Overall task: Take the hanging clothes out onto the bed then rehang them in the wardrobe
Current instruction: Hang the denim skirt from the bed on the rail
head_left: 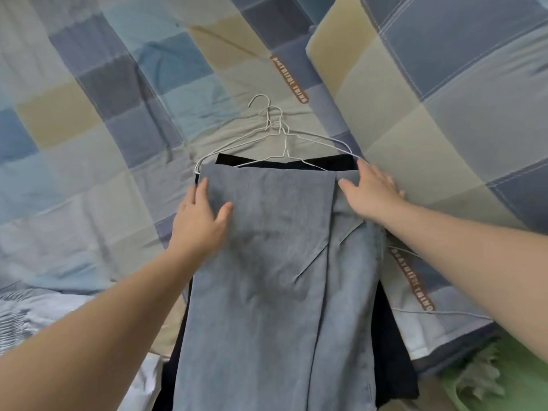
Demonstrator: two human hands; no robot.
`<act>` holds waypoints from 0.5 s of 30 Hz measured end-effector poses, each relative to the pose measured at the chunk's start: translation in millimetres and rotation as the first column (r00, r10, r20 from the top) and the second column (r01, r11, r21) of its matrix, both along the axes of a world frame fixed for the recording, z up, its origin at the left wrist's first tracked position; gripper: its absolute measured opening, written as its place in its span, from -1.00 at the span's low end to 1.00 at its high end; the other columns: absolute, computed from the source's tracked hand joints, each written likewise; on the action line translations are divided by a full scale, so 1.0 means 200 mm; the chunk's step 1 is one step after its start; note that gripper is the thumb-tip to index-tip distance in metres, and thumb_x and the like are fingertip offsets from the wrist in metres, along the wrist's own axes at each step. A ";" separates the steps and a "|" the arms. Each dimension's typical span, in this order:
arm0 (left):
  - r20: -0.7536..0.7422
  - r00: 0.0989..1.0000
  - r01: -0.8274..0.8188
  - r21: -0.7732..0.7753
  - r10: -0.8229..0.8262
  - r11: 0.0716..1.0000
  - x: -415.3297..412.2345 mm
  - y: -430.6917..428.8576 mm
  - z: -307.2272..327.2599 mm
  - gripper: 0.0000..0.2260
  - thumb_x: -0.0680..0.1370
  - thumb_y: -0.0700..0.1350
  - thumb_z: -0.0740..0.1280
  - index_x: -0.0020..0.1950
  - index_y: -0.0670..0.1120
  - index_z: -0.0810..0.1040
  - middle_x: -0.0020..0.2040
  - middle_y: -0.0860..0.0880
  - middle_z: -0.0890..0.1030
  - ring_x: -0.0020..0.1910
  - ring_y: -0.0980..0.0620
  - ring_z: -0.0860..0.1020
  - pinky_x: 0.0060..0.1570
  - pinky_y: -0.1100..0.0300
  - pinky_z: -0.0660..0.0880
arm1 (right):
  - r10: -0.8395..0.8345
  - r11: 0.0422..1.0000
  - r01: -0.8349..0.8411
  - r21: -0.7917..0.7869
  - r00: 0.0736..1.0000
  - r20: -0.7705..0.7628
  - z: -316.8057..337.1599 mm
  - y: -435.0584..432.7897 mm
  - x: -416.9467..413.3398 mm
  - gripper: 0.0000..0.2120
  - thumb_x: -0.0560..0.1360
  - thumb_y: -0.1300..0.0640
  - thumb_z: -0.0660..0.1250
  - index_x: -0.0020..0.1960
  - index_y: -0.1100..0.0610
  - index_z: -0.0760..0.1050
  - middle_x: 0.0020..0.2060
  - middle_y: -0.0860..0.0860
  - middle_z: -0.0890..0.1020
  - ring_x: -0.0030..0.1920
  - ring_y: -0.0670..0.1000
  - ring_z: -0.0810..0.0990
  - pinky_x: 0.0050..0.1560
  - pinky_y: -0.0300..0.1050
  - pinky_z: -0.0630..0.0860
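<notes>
Grey-blue cloth, what looks like a pair of trousers (267,262), is lying on top of the pile on the bed (89,143). Its long axis is running from the lower centre of the frame up to the middle. A dark garment (296,163) is showing beneath it along the top edge and down the right side.

The white wire hangers (281,137) are lying stacked at the top of the pile, and their hooks are pointing up-frame, past both sets of fingertips.

The left hand (201,215) is resting flat on the upper left corner of the trousers, with fingers straight, thumb spread and nothing held. The right hand (370,191) is lying spread on the upper right corner, its fingertips touching the cloth just beside the end of a hanger's shoulder, and it is gripping nothing either.

Both hands are sitting at the hanger end rather than the leg end, one on each side of the hooks, and neither is much the nearer. By my reading, any lift for rehanging is going to mean reaching up-frame to those hooks.
</notes>
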State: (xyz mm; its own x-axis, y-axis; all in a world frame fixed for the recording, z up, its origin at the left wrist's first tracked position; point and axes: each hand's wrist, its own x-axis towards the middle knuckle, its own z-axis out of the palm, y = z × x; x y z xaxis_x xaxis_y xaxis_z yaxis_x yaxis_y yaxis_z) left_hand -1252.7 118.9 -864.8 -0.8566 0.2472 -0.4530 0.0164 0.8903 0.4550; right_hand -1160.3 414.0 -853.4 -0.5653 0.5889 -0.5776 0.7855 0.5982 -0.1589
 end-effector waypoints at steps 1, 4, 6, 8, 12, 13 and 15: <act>0.007 0.998 -0.062 0.036 0.062 0.997 -0.05 0.03 -0.05 -0.35 0.63 0.10 0.25 0.62 -0.10 0.08 0.60 -0.14 0.17 0.55 -0.15 0.18 0.52 -0.01 0.12 | -0.028 1.000 0.028 -0.005 1.000 -0.008 -0.05 0.03 -0.03 -0.34 0.58 -0.24 0.09 0.59 -0.05 0.00 0.57 0.00 0.10 0.53 0.16 0.11 0.43 0.25 0.10; 0.061 0.959 -0.281 0.127 0.276 0.951 -0.19 0.12 -0.15 -0.40 0.63 0.10 0.24 0.59 -0.10 0.13 0.53 -0.13 0.31 0.48 -0.15 0.31 0.47 0.00 0.23 | -0.093 0.995 0.092 -0.050 0.995 -0.032 -0.18 0.09 -0.10 -0.34 0.58 -0.19 0.13 0.58 0.02 0.03 0.56 0.06 0.13 0.51 0.21 0.16 0.45 0.21 0.14; 0.095 0.921 -0.388 0.130 0.379 0.912 -0.26 0.16 -0.20 -0.41 0.64 0.10 0.22 0.59 -0.09 0.12 0.51 -0.11 0.35 0.46 -0.14 0.35 0.42 0.06 0.25 | -0.151 0.985 0.141 -0.100 0.985 -0.089 -0.24 0.11 -0.13 -0.37 0.57 -0.13 0.17 0.55 0.09 0.11 0.53 0.11 0.20 0.48 0.23 0.22 0.45 0.17 0.20; 0.092 0.888 -0.459 0.123 0.450 0.880 -0.33 0.19 -0.23 -0.39 0.64 0.09 0.24 0.61 -0.10 0.10 0.54 -0.10 0.32 0.49 -0.12 0.32 0.42 0.09 0.22 | -0.238 0.965 0.216 -0.151 0.959 -0.156 -0.26 0.12 -0.16 -0.40 0.57 -0.07 0.21 0.52 0.14 0.16 0.50 0.15 0.27 0.46 0.22 0.27 0.43 0.11 0.24; 0.079 0.849 -0.528 0.129 0.522 0.839 -0.37 0.22 -0.25 -0.40 0.62 0.02 0.32 0.58 -0.12 0.20 0.49 -0.11 0.38 0.44 -0.13 0.38 0.39 0.10 0.29 | -0.372 0.914 0.307 -0.266 0.895 -0.246 -0.25 0.14 -0.15 -0.48 0.54 -0.04 0.22 0.46 0.08 0.31 0.37 0.15 0.44 0.35 0.19 0.42 0.37 0.10 0.35; 0.085 0.838 -0.545 0.145 0.539 0.826 -0.37 0.22 -0.25 -0.41 0.61 0.00 0.34 0.57 -0.12 0.22 0.45 -0.10 0.42 0.39 -0.11 0.42 0.32 0.14 0.33 | -0.401 0.899 0.319 -0.300 0.875 -0.271 -0.23 0.14 -0.14 -0.53 0.53 -0.03 0.21 0.41 0.07 0.36 0.32 0.14 0.49 0.30 0.19 0.46 0.33 0.10 0.39; 0.103 0.815 -0.579 0.182 0.570 0.795 -0.37 0.21 -0.23 -0.41 0.59 -0.04 0.37 0.56 -0.09 0.23 0.30 -0.04 0.47 0.20 -0.04 0.49 0.12 0.25 0.33 | -0.462 0.870 0.343 -0.353 0.816 -0.346 -0.19 0.13 -0.11 -0.69 0.53 0.01 0.22 0.24 0.06 0.44 0.20 0.09 0.55 0.18 0.14 0.52 0.21 0.02 0.45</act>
State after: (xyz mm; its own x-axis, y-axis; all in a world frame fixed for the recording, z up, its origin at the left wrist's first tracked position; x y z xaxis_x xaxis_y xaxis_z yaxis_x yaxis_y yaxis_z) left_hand -1326.0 161.8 -910.3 -0.8511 -0.1980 -0.4862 -0.4924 0.6220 0.6088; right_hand -1182.0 440.8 -890.7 -0.5279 0.6758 -0.5145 0.7726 0.1305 -0.6213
